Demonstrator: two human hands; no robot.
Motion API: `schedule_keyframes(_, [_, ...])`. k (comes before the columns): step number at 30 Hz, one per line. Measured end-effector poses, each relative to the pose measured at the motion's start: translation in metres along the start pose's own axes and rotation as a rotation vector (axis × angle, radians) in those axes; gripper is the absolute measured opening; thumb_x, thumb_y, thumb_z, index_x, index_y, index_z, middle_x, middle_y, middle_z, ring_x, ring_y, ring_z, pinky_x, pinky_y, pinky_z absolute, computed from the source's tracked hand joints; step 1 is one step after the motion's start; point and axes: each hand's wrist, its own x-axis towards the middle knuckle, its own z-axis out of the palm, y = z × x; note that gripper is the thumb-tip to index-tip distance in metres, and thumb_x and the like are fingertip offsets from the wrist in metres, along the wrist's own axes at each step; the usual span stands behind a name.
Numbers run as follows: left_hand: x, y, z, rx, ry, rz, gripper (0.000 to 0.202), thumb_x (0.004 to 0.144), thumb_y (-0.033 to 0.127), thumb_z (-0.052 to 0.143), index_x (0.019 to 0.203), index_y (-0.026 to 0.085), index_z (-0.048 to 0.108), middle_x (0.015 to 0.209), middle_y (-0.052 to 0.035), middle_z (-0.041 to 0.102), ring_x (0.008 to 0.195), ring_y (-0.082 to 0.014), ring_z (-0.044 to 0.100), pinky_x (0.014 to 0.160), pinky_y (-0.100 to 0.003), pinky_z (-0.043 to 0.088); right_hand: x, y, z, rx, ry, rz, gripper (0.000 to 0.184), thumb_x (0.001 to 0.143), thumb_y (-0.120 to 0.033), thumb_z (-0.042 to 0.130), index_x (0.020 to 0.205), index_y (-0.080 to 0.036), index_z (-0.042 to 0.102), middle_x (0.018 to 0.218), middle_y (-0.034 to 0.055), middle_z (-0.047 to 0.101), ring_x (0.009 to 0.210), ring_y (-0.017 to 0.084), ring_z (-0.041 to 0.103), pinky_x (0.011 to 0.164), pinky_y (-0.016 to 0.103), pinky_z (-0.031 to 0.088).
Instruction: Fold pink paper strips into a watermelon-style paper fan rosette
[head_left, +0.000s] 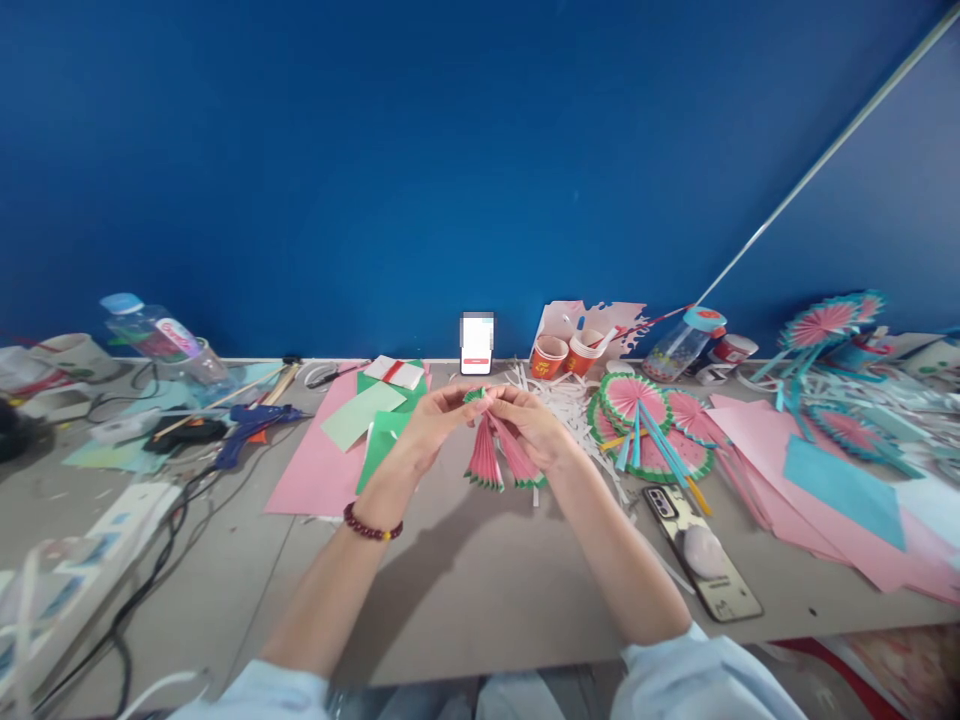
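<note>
Above the middle of the grey table, both hands hold a pleated paper fan (486,462), pink with a green edge. Its folds hang down in two separate bunches below the fingers. My left hand (444,418) pinches its upper part from the left, with a dark red bead bracelet on the wrist. From the right, my right hand (527,418) grips the same fan near the top, fingertips close to those of the left. The fingers partly cover the top of the fan.
Behind the hands, a phone (477,345) stands against the blue wall. Pink sheets (307,470) and a glue gun (251,425) lie left. Rightward are paper cups (550,357), watermelon-patterned fans (634,402), another phone (705,560) and a blue sheet (844,490). A power strip (90,570) lies front left.
</note>
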Motion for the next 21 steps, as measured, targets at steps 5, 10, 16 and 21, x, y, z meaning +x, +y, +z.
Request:
schedule_keyframes(5, [0.001,-0.003,-0.002,-0.074,0.030,0.009,0.022,0.057,0.027,0.083,0.076,0.019,0.074,0.073,-0.0009,0.066,0.061,-0.0083,0.048,0.061,-0.024,0.041,-0.001,-0.001,0.002,0.028,-0.007,-0.001,0.031,0.060,-0.029,0.083,0.070,-0.018,0.057,0.062,-0.0036,0.062,0.059,0.010,0.059,0.056,0.021,0.042])
schedule_keyframes(10, [-0.001,0.003,-0.007,-0.097,0.025,-0.008,0.019,0.058,0.025,0.083,0.075,0.019,0.074,0.063,0.0010,0.062,0.057,-0.0071,0.047,0.060,-0.023,0.041,-0.006,-0.007,0.003,-0.003,-0.030,0.064,0.027,0.062,-0.028,0.082,0.076,-0.018,0.060,0.068,-0.0035,0.063,0.060,0.008,0.057,0.058,0.021,0.044])
schedule_keyframes(16, [0.001,0.005,-0.011,-0.197,0.026,-0.048,0.019,0.059,0.024,0.083,0.074,0.017,0.073,0.070,-0.0008,0.066,0.062,-0.0079,0.055,0.066,-0.023,0.046,-0.008,-0.009,0.001,-0.017,-0.072,0.124,0.026,0.066,-0.027,0.079,0.085,-0.018,0.063,0.077,-0.0014,0.065,0.065,0.009,0.059,0.063,0.021,0.047])
schedule_keyframes(21, [0.002,0.005,-0.013,-0.221,0.013,-0.065,0.017,0.061,0.025,0.082,0.074,0.017,0.073,0.068,-0.0001,0.066,0.060,-0.0075,0.056,0.063,-0.022,0.047,-0.008,-0.007,-0.002,-0.022,-0.072,0.144,0.030,0.066,-0.026,0.079,0.091,-0.020,0.064,0.081,-0.0010,0.067,0.069,0.010,0.062,0.065,0.023,0.048])
